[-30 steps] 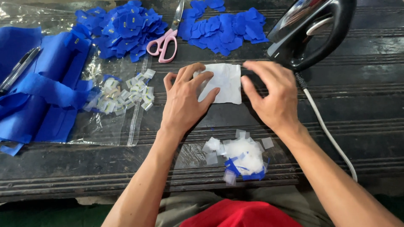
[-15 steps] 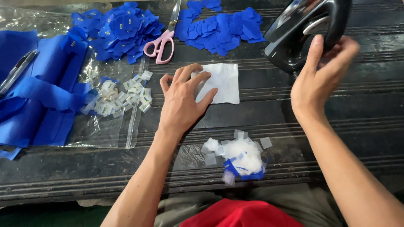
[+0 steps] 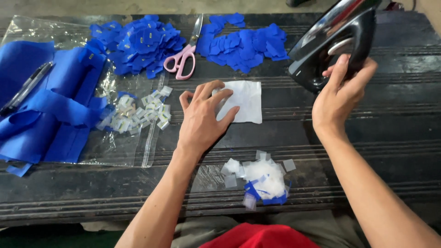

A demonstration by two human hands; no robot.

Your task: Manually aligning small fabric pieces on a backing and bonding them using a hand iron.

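Note:
A white square of cloth (image 3: 247,100) lies flat on the dark work surface (image 3: 321,138). My left hand (image 3: 204,117) rests on its left part with fingers spread, pressing it down. My right hand (image 3: 337,94) is raised at the right and curls around the handle of a black clothes iron (image 3: 330,43), which stands tilted with its shiny soleplate facing up and left.
Pink-handled scissors (image 3: 183,57) lie between two heaps of small blue fabric pieces (image 3: 138,41) (image 3: 245,43). Larger blue fabric (image 3: 41,105) and a pen (image 3: 25,87) sit at left on a clear plastic bag (image 3: 133,138) holding small white tags (image 3: 138,115). White and blue scraps (image 3: 262,179) lie near the front edge.
My right hand left the white cloth, rose to the right and closed around the iron's handle. The left hand stayed on the cloth.

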